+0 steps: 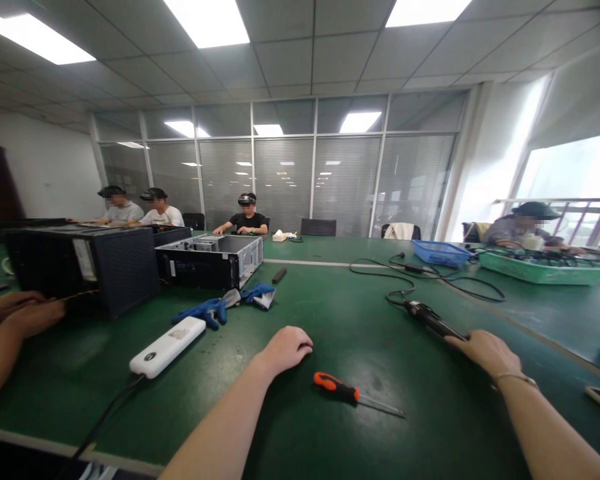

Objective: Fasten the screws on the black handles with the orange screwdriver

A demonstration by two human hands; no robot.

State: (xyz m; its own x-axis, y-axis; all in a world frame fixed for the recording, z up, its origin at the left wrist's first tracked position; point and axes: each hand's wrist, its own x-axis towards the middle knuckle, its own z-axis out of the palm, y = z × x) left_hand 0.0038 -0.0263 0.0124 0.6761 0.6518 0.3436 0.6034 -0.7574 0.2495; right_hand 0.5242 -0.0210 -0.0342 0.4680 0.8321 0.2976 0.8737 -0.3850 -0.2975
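Observation:
My left hand (pixel 287 348) rests on the green tabletop with its fingers curled in, and nothing shows in it. Just to its right lies a screwdriver (pixel 335 385) with an orange and black handle, its metal shaft pointing right. My right hand (pixel 487 351) is closed around the near end of a black corded electric screwdriver (pixel 433 319), which lies slanted on the table. The fingers' undersides are hidden there. From the tool's far end a black cable (pixel 386 275) loops across the table.
Left of me are a white power strip (pixel 167 347), blue gloves (pixel 205 312), a black computer case (pixel 130 267) and an opened case (pixel 245 260). A co-worker's hands (pixel 35 310) are at the black case. Blue (pixel 440 255) and green baskets (pixel 540 269) stand right. Several people sit around.

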